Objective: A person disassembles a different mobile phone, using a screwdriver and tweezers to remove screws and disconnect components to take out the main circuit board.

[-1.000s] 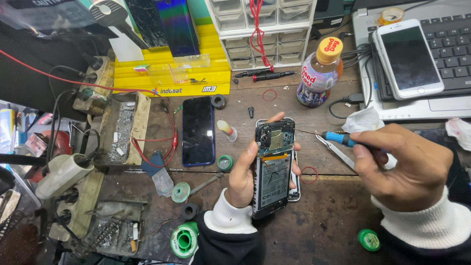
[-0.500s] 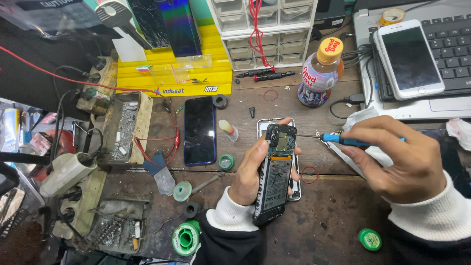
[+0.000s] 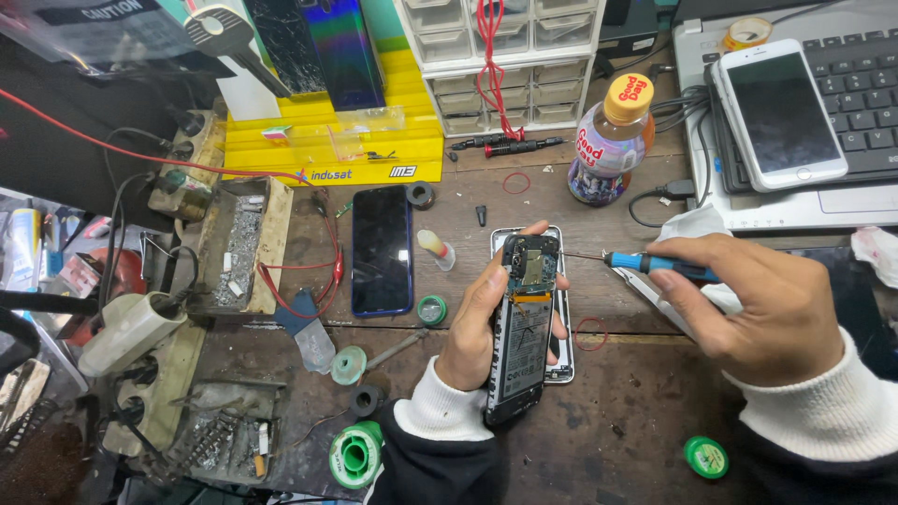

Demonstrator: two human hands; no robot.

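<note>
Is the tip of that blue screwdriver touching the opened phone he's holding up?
Cannot tell. In the head view the blue screwdriver in the right hand has its thin tip right at the edge of the opened phone held by the left hand; contact isn't plain.

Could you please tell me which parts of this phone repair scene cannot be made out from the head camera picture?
- Head view: the left hand covers one side of the opened black phone with exposed battery.
- The fine tip of the blue-handled screwdriver in the right hand is too thin to tell whether it touches.
- The silver phone frame lies mostly hidden beneath the opened phone.
- The grey laptop is cut off by the right edge.
</note>
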